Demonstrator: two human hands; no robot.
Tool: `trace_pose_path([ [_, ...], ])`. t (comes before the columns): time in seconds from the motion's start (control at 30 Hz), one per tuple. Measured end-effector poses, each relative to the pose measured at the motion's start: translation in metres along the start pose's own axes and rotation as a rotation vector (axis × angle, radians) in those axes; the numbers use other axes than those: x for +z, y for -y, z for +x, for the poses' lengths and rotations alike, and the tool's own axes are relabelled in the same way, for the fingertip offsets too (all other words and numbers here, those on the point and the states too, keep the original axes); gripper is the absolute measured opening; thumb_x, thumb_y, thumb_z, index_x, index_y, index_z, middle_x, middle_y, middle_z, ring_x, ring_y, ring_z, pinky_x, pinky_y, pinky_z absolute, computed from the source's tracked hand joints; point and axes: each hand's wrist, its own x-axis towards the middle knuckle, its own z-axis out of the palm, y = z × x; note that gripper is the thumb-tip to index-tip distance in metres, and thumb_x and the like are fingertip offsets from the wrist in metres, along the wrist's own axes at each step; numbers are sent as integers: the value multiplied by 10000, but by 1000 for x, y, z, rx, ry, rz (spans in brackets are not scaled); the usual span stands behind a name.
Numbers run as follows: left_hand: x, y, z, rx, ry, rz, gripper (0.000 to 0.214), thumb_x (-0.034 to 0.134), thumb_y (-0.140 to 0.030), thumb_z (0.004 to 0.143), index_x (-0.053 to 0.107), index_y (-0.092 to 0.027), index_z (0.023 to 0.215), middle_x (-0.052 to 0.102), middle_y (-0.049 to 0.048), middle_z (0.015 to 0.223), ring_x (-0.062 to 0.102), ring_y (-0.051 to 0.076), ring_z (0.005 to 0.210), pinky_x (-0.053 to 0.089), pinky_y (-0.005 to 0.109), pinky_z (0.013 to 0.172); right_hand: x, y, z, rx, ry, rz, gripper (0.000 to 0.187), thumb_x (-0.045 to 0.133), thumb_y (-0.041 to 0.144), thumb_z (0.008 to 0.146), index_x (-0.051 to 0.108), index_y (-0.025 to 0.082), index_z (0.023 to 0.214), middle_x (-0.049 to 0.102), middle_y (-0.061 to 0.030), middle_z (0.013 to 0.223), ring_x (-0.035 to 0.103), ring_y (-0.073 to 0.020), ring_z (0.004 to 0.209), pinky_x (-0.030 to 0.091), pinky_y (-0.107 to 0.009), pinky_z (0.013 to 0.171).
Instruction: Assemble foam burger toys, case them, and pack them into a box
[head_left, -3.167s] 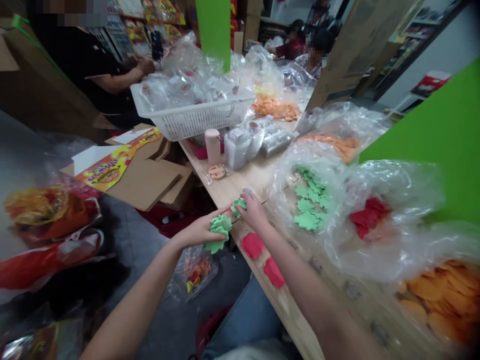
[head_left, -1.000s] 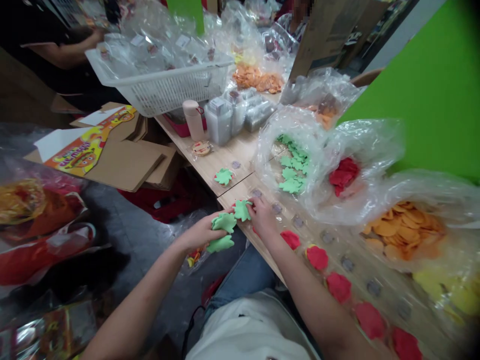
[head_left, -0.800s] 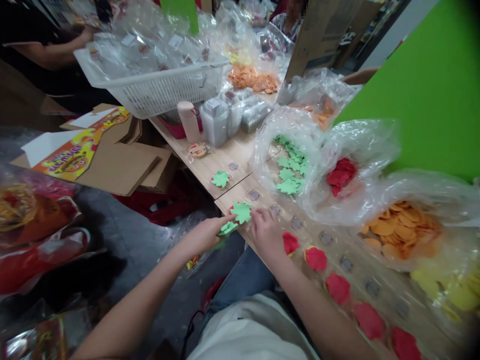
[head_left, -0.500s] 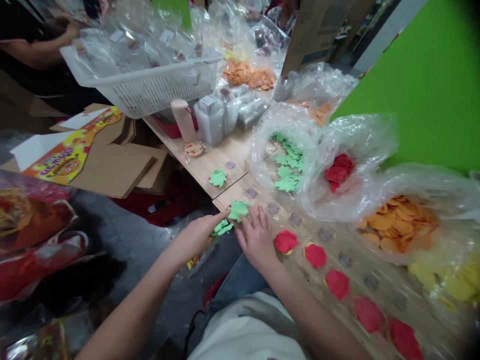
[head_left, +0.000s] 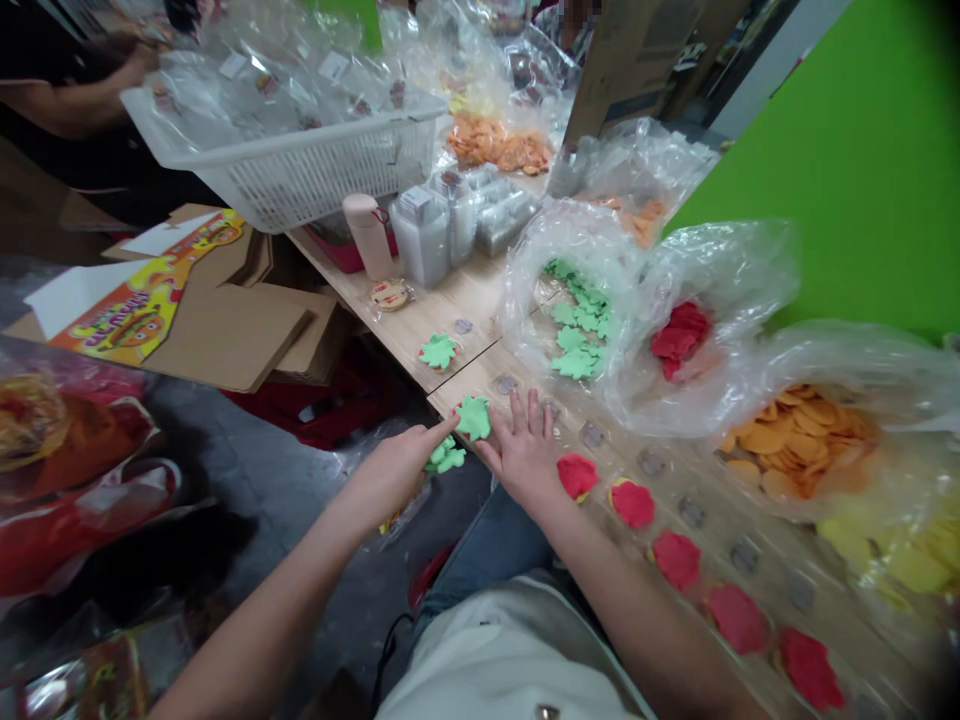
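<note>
My left hand point(head_left: 397, 468) is closed on a few green leaf-shaped pieces point(head_left: 446, 456) at the table's front edge. Its index finger reaches to the rim of another green leaf-shaped piece point(head_left: 473, 417), which lies flat on a red one on the table. Just right of that piece is my right hand point(head_left: 531, 455), fingers spread and nothing seen in them; its thumb side is close to the green piece. Further left lies a similar green-topped stack point(head_left: 437, 351). Along the edge to the right run several red wavy discs point(head_left: 632, 503) on yellow ones.
Small clear round packets point(head_left: 592, 433) form a row behind the stacks. Plastic bags hold green pieces point(head_left: 581, 325), red pieces point(head_left: 680, 340) and orange discs point(head_left: 806, 440). A pink bottle point(head_left: 367, 238), clear containers point(head_left: 420, 237) and a white basket point(head_left: 315, 180) stand left. Cardboard point(head_left: 225, 335) lies beside the table.
My right hand has shifted right, off the green piece, and its fingers have spread. The left hand stays nearly in place with its green pieces.
</note>
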Motion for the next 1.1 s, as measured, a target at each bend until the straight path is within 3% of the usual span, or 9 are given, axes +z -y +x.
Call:
trace_pose_path([
  [0.27, -1, -3, 20, 38, 47, 61, 614, 427, -77, 758, 386, -281, 1336, 614, 86, 883, 619, 224, 793, 398, 263, 646, -7, 17, -14, 29, 26, -22, 473, 460, 452, 864, 511, 187, 1252, 295, -148, 1443, 81, -332, 1367, 131, -559, 1051],
  [0.47, -22, 17, 8, -19, 16, -234, 717, 445, -25, 633, 438, -269, 1307, 564, 46, 1250, 537, 214, 1103, 388, 275, 889, -8, 28, -12, 22, 89, -37, 507, 501, 369, 846, 461, 131, 1292, 314, -165, 1431, 78, -332, 1368, 119, -552, 1060],
  [0.57, -26, 23, -2, -77, -18, -372, 703, 451, -64, 659, 408, -267, 1331, 518, 16, 1311, 513, 198, 1138, 375, 287, 934, -8, 29, -18, -9, 107, -6, 471, 490, 314, 850, 452, 181, 1300, 278, -132, 1454, 72, -311, 1373, 133, -541, 1061],
  [0.7, -18, 15, -1, -22, 23, -452, 677, 512, -77, 646, 468, -275, 1292, 522, 24, 1310, 488, 224, 1178, 351, 317, 978, -15, 28, -18, -23, 112, 59, 492, 548, 189, 777, 489, 186, 1266, 270, -135, 1456, 75, -331, 1370, 112, -563, 1059],
  [0.77, -12, 5, 4, -21, -56, -588, 628, 550, -86, 642, 514, -244, 1249, 542, 42, 1287, 484, 233, 1182, 346, 332, 994, -21, 28, -16, -2, 63, 196, 464, 516, 153, 783, 507, 176, 1246, 321, -132, 1433, 133, -314, 1362, 140, -535, 1069],
  [0.87, -1, -14, 12, -109, -208, -1054, 539, 611, -161, 684, 516, -179, 1214, 591, 83, 1208, 553, 235, 1090, 423, 353, 930, -27, 28, -18, 134, 34, 651, 428, 479, 253, 837, 478, 174, 1257, 508, -125, 1282, 429, -253, 1213, 345, -428, 999],
  [0.93, 9, -29, 16, -241, -176, -1432, 483, 659, -202, 685, 542, -148, 1150, 645, 95, 1086, 626, 219, 932, 501, 337, 811, -27, 25, -21, 298, 84, 1014, 396, 502, 362, 829, 526, 167, 1172, 624, -102, 1073, 589, -215, 965, 476, -359, 827],
  [1.0, 18, -41, 19, -365, -88, -1668, 425, 692, -191, 668, 577, -137, 1074, 670, 89, 999, 652, 187, 808, 536, 298, 708, -27, 15, -24, 468, 92, 1262, 324, 558, 404, 783, 582, 161, 996, 652, -61, 884, 613, -180, 780, 498, -307, 690],
  [1.1, 24, -44, 18, -428, -66, -1781, 369, 699, -150, 668, 598, -129, 1021, 669, 98, 1012, 655, 185, 845, 546, 288, 735, -34, -15, -29, 617, -81, 1321, 278, 637, 393, 712, 571, 166, 859, 624, -17, 777, 581, -144, 701, 473, -266, 645],
])
